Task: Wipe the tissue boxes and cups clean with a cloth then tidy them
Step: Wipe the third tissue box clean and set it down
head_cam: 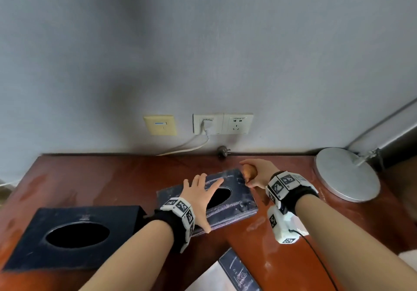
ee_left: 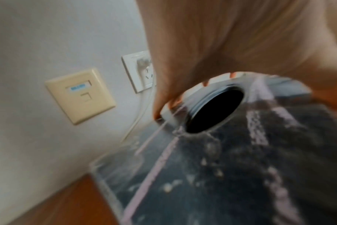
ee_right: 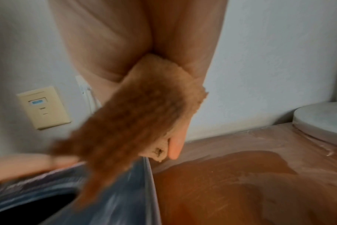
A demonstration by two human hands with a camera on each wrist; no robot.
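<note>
Head view shows the left hand lying flat, fingers spread and straight, on top of a dusty dark tissue box at about 6 o'clock on the red-brown counter; this grip holds nothing, it only presses the box steady. At the box's far right corner, toward 1 o'clock from that hand, the right hand has its fingers curled round a bunched brown cloth, which the right wrist view shows hanging down onto the box top beside the oval opening.

Judging by the pale streaks and specks across its top, this box is only partly wiped. A second tissue box sits at 8 o'clock near the counter's front left; its top looks darker and cleaner, though I cannot tell whether it has been wiped. No cups show in any view, so they, and the tidying, seem left to do. A round lamp base stands at 3 o'clock.
</note>
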